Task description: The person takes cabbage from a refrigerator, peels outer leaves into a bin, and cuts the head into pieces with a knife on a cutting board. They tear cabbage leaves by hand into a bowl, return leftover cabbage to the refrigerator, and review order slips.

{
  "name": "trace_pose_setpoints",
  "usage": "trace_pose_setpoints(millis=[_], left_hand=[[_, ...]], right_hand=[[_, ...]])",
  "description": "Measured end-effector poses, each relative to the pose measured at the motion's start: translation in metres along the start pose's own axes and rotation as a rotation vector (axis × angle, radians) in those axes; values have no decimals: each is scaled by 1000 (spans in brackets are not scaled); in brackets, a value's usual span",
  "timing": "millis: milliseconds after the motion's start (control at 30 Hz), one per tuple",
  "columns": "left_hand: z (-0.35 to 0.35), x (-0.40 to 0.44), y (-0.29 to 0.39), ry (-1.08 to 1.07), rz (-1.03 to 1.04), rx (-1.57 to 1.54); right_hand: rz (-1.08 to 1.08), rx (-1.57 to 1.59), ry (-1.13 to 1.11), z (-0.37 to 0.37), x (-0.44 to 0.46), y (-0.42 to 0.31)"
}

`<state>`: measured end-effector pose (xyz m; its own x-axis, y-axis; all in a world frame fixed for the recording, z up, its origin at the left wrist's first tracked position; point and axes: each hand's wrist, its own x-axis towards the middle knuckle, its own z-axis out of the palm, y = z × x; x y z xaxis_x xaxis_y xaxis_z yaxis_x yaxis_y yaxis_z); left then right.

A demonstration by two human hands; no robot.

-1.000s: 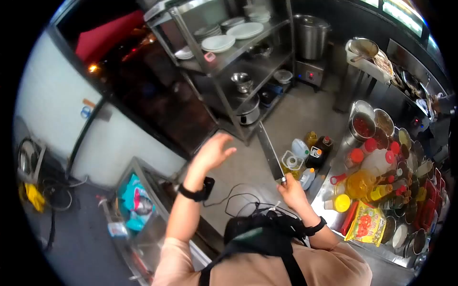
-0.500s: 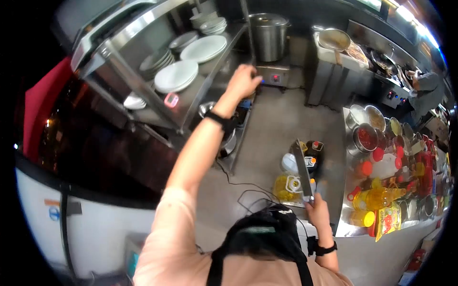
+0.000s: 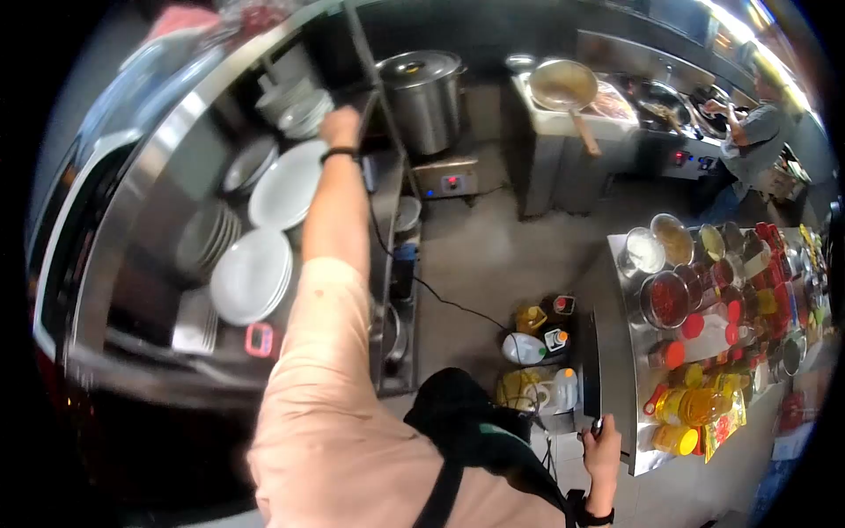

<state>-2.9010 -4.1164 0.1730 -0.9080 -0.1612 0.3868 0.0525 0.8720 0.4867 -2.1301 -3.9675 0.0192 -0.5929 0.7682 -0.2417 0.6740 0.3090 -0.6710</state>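
Observation:
My left hand (image 3: pixel 341 126) reaches over the metal shelf, beside a stack of small white bowls (image 3: pixel 304 113). Its fingers look curled at the bowls' edge, but the fingertips are hidden, so any hold cannot be made out. Under my forearm lie a large white plate (image 3: pixel 283 187) and a stack of white plates (image 3: pixel 249 276). Low on the right, my right hand (image 3: pixel 602 447) is closed on the handle of a cleaver (image 3: pixel 591 361), whose dark blade stands upright near the edge of the metal table.
A lidded steel pot (image 3: pixel 424 104) stands behind the shelf. Bottles and jugs (image 3: pixel 525 348) sit on the floor. The metal table (image 3: pixel 621 264) holds bowls, sauces and bottles. Another person (image 3: pixel 755 132) stands at the stove, back right. A black cable (image 3: pixel 453 304) crosses the floor.
My left hand has moved up and left over the shelf to the small bowls. The view has turned toward the shelf. The cleaver stays in my right hand, now held more upright.

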Motion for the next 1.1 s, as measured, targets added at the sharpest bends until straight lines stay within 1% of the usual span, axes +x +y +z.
trace_pose_setpoints(millis=[33, 67, 133, 167, 200, 233, 267, 300, 367, 400, 433, 500, 567, 633, 833, 1000, 1100], left_hand=[[36, 42, -15, 84, -101, -46], [75, 87, -39, 113, -104, -84], [101, 141, -63, -16, -81, -60], [137, 189, -104, 1, 234, 95], [146, 199, -113, -51, 154, 87], [152, 216, -121, -70, 124, 95], [164, 229, -130, -92, 103, 91], [178, 243, -143, -126, 88, 85], [206, 273, -157, -186, 37, 40], [221, 291, -168, -211, 2, 15], [224, 305, -175, -228, -39, -14], [233, 337, -189, -264, -121, -76], [230, 363, -208, -285, -222, -154], [222, 383, -224, -290, -323, -237], [197, 415, -276, -279, -568, -441], [174, 420, -289, -249, -641, -559], [157, 415, -277, -184, -567, -581]], right_hand=[[15, -5, 21, 4, 5, -7], [51, -29, 57, 8, 6, -13], [114, -19, 123, 20, 13, -32], [139, -26, 139, 30, 18, -37], [235, -47, 125, 36, 20, -42], [333, -50, 140, 48, 31, -55], [378, -22, 170, 57, 36, -68], [422, -83, 170, 60, 39, -88], [434, 91, 269, 83, 49, -104], [407, 4, 284, 77, 58, -143], [454, 24, 336, 77, 66, -155], [446, -27, 267, 89, 75, -171], [493, 14, 292, 97, 87, -183], [425, -53, 258, 100, 99, -191], [458, -49, 276, 103, 116, -207], [520, 11, 283, 111, 114, -199], [514, 40, 291, 113, 108, -192]])
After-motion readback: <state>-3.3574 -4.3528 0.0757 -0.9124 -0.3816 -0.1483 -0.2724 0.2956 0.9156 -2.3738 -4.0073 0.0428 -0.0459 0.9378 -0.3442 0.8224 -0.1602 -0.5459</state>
